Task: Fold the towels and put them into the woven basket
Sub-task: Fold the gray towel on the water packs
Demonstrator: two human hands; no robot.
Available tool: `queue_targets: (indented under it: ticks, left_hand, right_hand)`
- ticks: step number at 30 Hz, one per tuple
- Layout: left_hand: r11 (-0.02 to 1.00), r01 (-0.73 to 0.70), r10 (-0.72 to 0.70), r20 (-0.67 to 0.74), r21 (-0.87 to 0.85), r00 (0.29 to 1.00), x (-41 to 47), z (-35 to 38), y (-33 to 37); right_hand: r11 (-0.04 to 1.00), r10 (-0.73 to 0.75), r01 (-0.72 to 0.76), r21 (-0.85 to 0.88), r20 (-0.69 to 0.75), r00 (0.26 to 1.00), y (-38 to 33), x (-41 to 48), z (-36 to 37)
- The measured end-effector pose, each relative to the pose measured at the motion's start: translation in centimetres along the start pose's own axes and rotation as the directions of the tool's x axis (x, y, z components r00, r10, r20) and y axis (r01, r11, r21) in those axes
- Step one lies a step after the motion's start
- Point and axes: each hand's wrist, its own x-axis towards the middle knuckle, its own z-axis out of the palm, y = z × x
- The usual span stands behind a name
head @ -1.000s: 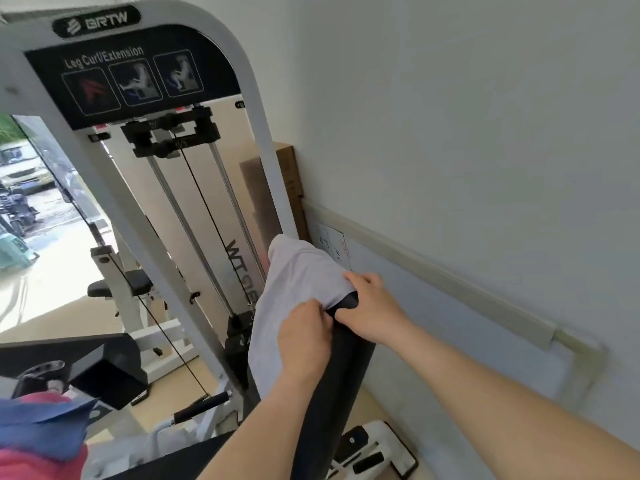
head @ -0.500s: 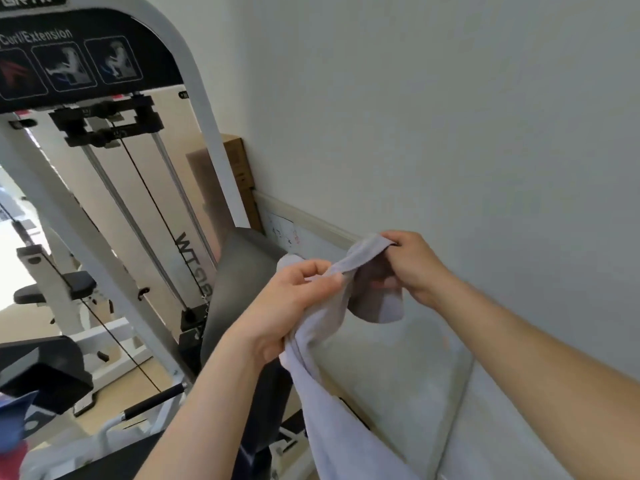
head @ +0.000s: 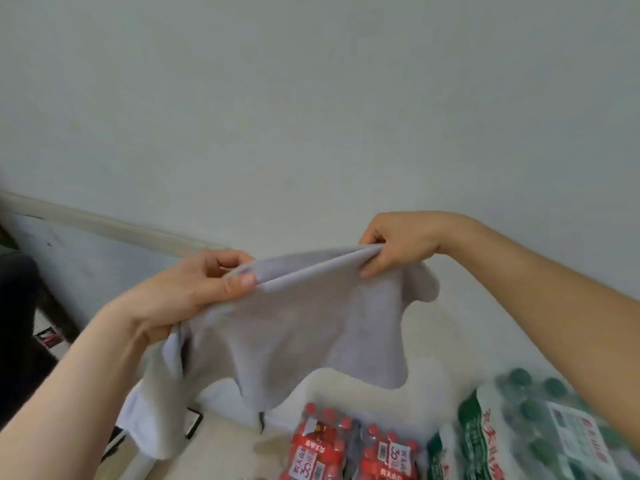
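**Two grips on one grey towel (head: 311,327), held up in the air**

At the far left edge stands a dark piece of equipment (head: 17,323), too dim and cut off to make out. A pale rail (head: 104,223) runs along the wall (head: 311,98) behind it, sloping down toward the middle.

The left hand (head: 194,289) pinches the towel's top edge between thumb and forefinger. More cloth is gathered under its palm. From there the towel's left end trails down past the forearm in a paler, crumpled length, ending above the floor (head: 225,452).

Between the hands the top edge runs fairly straight and looks doubled over, two layers lying together. Below it the cloth hangs in loose, uneven folds in front of the wall, touching nothing else. A small dark tag (head: 261,422) dangles from the lower hem.

The right hand (head: 401,244) sits slightly higher than the left, its fingers curled round the other end of the top edge. A rounded corner of cloth droops just beyond it.

Low on the floor sits a shrink-wrapped pack of red-capped bottles (head: 346,448). To its right is a pack of green-capped bottles (head: 536,427), partly hidden by the right forearm.
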Motion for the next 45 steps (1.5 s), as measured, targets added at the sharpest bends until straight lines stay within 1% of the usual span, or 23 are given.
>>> queue_targets:
  ticks: [2,3,6,9,11,14,16,19,20,22,25,27,29,30,32,34,35,36,37,39,40,42,45]
  left_hand:
    - [0.965,0.005,-0.054,0.180,0.262,0.982,1.9,3.3,0.9]
    - [0.941,-0.006,-0.081,0.245,0.337,0.966,2.7,4.8,1.3]
    - [0.923,-0.030,-0.118,0.356,0.384,0.927,4.9,9.0,1.8]
    - [0.909,-0.113,-0.014,0.301,0.401,0.954,7.3,12.7,1.0]
    - [0.889,-0.159,0.064,0.227,0.429,0.972,8.8,15.7,0.4]
    - [0.844,-0.203,0.127,0.184,0.497,0.975,10.5,20.7,-0.2]
    - [0.799,-0.216,0.166,0.139,0.561,0.976,12.0,23.2,-0.4]
    - [0.711,-0.201,0.257,0.017,0.674,0.966,14.6,26.2,0.4]
    - [0.687,-0.207,0.310,-0.024,0.697,0.950,15.4,27.2,1.0]
    - [0.679,-0.228,0.420,-0.115,0.698,0.900,16.8,29.6,2.5]
    - [0.713,-0.280,0.556,-0.275,0.642,0.785,18.7,33.5,5.5]
    - [0.750,-0.301,0.579,-0.367,0.589,0.728,19.5,36.2,6.9]
    - [0.775,-0.334,0.586,-0.412,0.537,0.697,20.0,39.0,7.1]
    - [0.772,-0.346,0.590,-0.400,0.533,0.701,20.1,40.4,6.5]
    - [0.767,-0.340,0.562,-0.314,0.544,0.765,20.1,43.2,4.5]
    - [0.781,-0.275,0.425,-0.156,0.561,0.892,19.7,45.6,1.8]
    - [0.778,-0.226,0.308,-0.043,0.587,0.950,19.3,46.7,0.3]
    - [0.757,-0.196,0.180,0.090,0.623,0.980,18.9,47.7,-1.2]
    - [0.726,-0.187,0.054,0.216,0.661,0.975,18.6,48.6,-2.8]
    - [0.677,-0.235,-0.109,0.411,0.697,0.905,17.9,50.1,-5.1]
    - [0.677,-0.240,-0.170,0.465,0.696,0.869,17.7,50.4,-6.1]
    - [0.722,-0.197,-0.274,0.536,0.663,0.798,17.2,50.7,-6.9]
    - [0.785,-0.138,-0.338,0.604,0.603,0.722,16.9,50.9,-7.6]
  right_hand:
    - [0.994,0.113,-0.113,0.009,-0.079,0.990,3.3,-3.9,-0.4]
    - [0.985,0.175,-0.174,0.015,-0.110,0.978,4.8,-5.8,-0.6]
    - [0.937,0.348,-0.348,0.040,-0.208,0.914,9.5,-11.5,-1.0]
    - [0.857,0.515,-0.500,0.126,-0.268,0.814,13.5,-16.9,-0.3]
    - [0.785,0.618,-0.577,0.223,-0.242,0.748,15.6,-19.9,0.4]
    - [0.633,0.760,-0.643,0.431,-0.191,0.621,18.4,-23.4,1.8]
    - [0.537,0.821,-0.601,0.593,-0.202,0.534,20.5,-25.3,2.9]
    - [0.445,0.872,-0.403,0.799,-0.286,0.396,23.7,-27.7,4.3]
    - [0.448,0.877,-0.331,0.831,-0.337,0.342,25.1,-28.4,4.6]
    - [0.514,0.855,-0.256,0.819,-0.462,0.236,28.1,-29.7,4.7]
    - [0.646,0.755,-0.284,0.709,-0.647,0.103,32.2,-31.8,4.7]
    - [0.718,0.650,-0.354,0.599,-0.760,0.032,34.3,-33.5,4.7]
    - [0.783,0.540,-0.389,0.485,-0.841,0.039,36.0,-35.3,4.9]
    - [0.801,0.515,-0.383,0.461,-0.856,0.048,37.1,-36.2,5.6]
    - [0.810,0.506,-0.391,0.436,-0.858,0.092,40.0,-37.9,8.0]
    - [0.788,0.552,-0.456,0.414,-0.803,0.224,42.8,-39.5,11.7]
    - [0.761,0.598,-0.504,0.409,-0.744,0.298,44.0,-40.4,13.8]
    - [0.725,0.651,-0.556,0.406,-0.669,0.360,45.0,-41.3,16.1]
    - [0.694,0.694,-0.602,0.396,-0.592,0.410,45.9,-42.1,18.4]
    - [0.651,0.745,-0.670,0.355,-0.467,0.477,46.7,-43.7,22.3]
    - [0.639,0.760,-0.690,0.340,-0.416,0.499,46.8,-44.4,23.7]
    - [0.645,0.761,-0.695,0.317,-0.353,0.545,46.6,-45.6,25.5]
    - [0.650,0.758,-0.713,0.263,-0.293,0.583,46.5,-46.9,26.6]
